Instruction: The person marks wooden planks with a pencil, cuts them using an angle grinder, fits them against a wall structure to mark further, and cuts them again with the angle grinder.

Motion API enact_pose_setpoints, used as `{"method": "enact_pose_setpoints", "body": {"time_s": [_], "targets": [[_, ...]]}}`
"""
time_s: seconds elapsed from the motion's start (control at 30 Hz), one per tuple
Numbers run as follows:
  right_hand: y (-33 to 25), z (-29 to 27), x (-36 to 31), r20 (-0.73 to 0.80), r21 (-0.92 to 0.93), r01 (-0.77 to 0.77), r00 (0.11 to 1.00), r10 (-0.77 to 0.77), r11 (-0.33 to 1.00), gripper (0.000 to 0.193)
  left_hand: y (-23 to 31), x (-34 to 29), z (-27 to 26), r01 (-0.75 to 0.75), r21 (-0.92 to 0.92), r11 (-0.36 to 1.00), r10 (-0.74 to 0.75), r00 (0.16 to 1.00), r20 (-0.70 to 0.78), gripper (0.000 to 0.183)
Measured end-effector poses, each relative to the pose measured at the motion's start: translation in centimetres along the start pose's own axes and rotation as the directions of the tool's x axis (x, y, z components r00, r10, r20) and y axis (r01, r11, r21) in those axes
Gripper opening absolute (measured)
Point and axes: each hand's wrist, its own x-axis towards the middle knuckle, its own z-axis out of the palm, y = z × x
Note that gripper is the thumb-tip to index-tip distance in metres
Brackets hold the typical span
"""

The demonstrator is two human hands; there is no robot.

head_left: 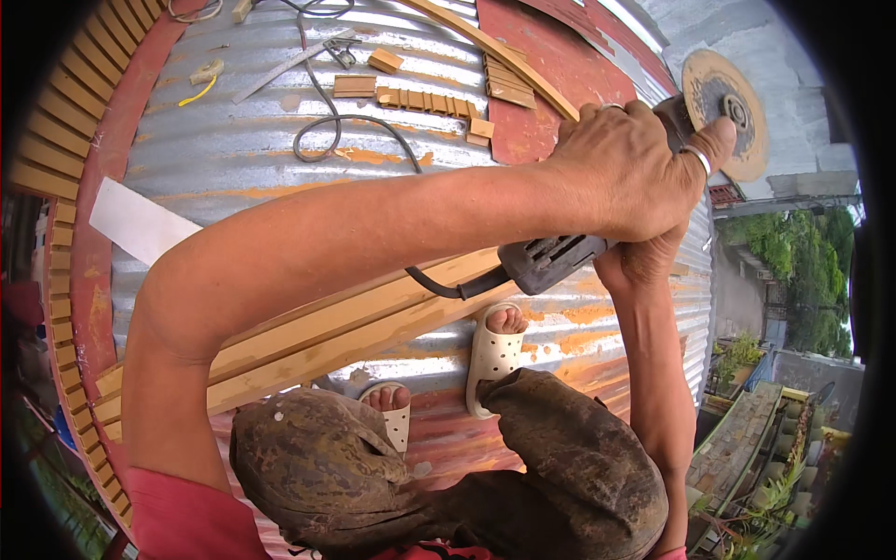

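Observation:
An angle grinder (551, 263) with a dark body is held out at the upper right, its round tan disc (707, 89) facing me. My left hand (616, 168) reaches across from the left and is closed around the tool's front part, near the disc. Below it, my right hand (653, 254) grips the body from underneath. Its fingers are mostly hidden by the tool and my left hand. A black cord (439, 283) leaves the grinder's rear end and passes behind my left forearm.
Long brown slats (345, 327) lie on the corrugated metal roofing (252, 56) under my left arm. Cut brown pieces (425, 101), a grey metal strip (289, 67) and a tape roll (207, 71) lie farther off. The roof edge drops to a planted yard (793, 271) at right.

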Motion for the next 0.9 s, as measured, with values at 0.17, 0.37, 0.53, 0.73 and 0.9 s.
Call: {"method": "enact_pose_setpoints", "body": {"time_s": [0.17, 0.37, 0.53, 0.73, 0.9], "targets": [[2.8, -11.0, -2.7, -0.094, -0.006, 0.040, 0.995, -0.041, 0.999, 0.053, -6.1, -1.5, 8.7, 0.042, 0.163, 0.986, -0.085, 0.961, 0.265, 0.118], [2.5, -19.6, -6.0, -0.424, -0.051, 0.011, 0.905, -0.031, 0.999, 0.065, -12.3, -3.4, 16.1, 0.076, 0.083, 0.994, -0.105, 0.897, 0.429, 0.111], [1.4, -23.2, -6.9, -0.511, 0.076, 0.019, 0.860, 0.023, 0.997, 0.066, -13.6, -4.5, 22.7, -0.219, 0.025, 0.975, 0.210, 0.958, 0.192, 0.088], [1.3, -27.1, -7.9, -0.518, 0.226, 0.044, 0.852, 0.082, 0.973, 0.062, -15.1, -2.6, 20.9, -0.266, -0.089, 0.960, 0.273, 0.811, 0.517, 0.069], [3.7, -27.3, -7.9, -0.514, 0.251, -0.102, 0.828, 0.222, 0.962, 0.059, -17.8, -4.3, 20.8, -0.329, -0.097, 0.939, 0.329, 0.786, 0.524, 0.065]]}}
